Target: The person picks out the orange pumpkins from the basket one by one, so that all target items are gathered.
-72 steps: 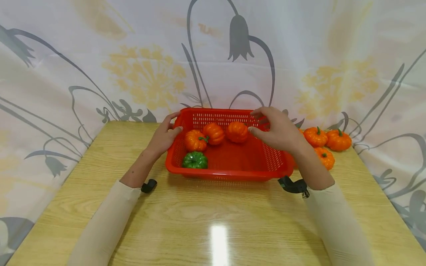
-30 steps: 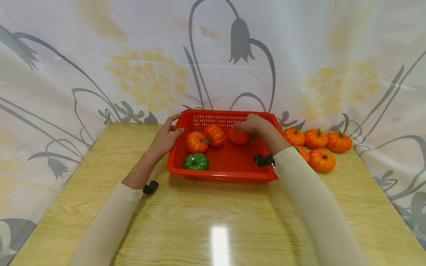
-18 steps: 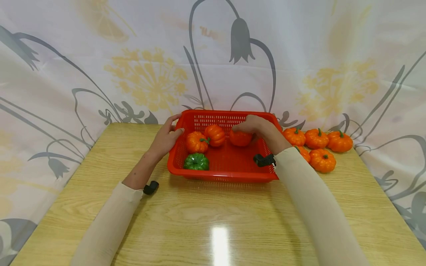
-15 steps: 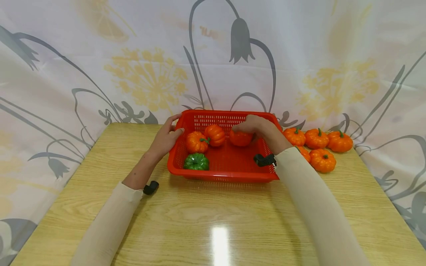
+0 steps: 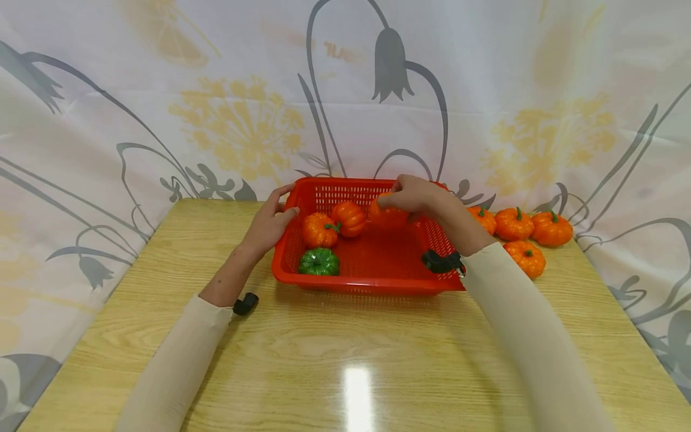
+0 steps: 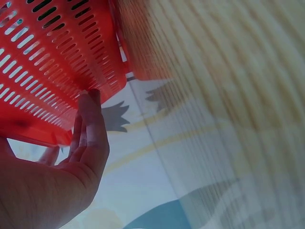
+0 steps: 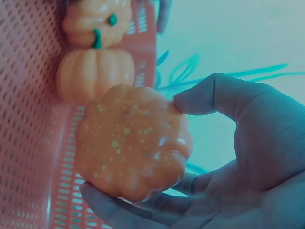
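Note:
A small orange pumpkin is gripped by my right hand, thumb on one side and fingers curled beneath in the right wrist view. In the head view it is over the back right of the red plastic basket, partly covered by the hand. My left hand holds the basket's left rim, its thumb over the edge and its fingers along the outside of the slotted wall. Inside, two more orange pumpkins lie at the left, with a green pumpkin in the front left corner.
Several orange pumpkins lie on the wooden table right of the basket, some partly behind the right forearm. A curtain with printed flowers hangs just behind the table's back edge.
My right hand came down into the basket, took hold of the orange pumpkin at the back right and has now raised it slightly. The left hand has stayed at the rim.

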A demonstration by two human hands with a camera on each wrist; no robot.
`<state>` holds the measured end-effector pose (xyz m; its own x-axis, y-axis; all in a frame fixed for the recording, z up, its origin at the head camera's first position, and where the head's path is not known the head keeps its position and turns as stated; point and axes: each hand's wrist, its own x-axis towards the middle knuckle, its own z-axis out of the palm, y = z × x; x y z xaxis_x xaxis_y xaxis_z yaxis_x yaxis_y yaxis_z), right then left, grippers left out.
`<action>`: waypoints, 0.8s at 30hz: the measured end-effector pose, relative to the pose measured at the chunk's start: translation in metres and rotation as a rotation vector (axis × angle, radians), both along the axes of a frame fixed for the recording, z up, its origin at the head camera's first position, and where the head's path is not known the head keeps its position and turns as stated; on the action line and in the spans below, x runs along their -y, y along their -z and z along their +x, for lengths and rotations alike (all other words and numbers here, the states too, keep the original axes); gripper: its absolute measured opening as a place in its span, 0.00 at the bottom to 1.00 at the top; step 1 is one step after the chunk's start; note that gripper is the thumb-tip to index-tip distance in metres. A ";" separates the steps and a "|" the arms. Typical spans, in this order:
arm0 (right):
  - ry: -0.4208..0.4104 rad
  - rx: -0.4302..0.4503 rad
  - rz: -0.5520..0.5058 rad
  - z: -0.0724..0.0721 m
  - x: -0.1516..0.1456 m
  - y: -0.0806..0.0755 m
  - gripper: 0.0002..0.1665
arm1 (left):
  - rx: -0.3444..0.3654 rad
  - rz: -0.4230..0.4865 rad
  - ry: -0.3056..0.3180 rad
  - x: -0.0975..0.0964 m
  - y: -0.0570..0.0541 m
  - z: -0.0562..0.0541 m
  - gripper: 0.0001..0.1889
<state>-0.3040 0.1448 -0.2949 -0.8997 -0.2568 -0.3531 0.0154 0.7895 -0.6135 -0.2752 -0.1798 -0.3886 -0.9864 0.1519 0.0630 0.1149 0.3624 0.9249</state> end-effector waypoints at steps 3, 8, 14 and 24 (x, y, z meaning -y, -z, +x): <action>-0.035 -0.059 -0.011 0.010 0.000 -0.004 0.26 | -0.001 0.001 -0.003 0.000 0.000 -0.001 0.32; -0.065 -0.118 -0.048 0.029 0.001 -0.010 0.28 | -0.006 0.002 -0.003 0.001 0.001 -0.001 0.32; -0.068 -0.208 -0.023 0.052 -0.006 -0.015 0.31 | 0.001 0.001 -0.002 0.000 0.001 -0.001 0.32; -0.051 -0.293 -0.078 0.085 -0.023 -0.012 0.30 | -0.002 0.005 0.000 0.000 -0.001 0.000 0.32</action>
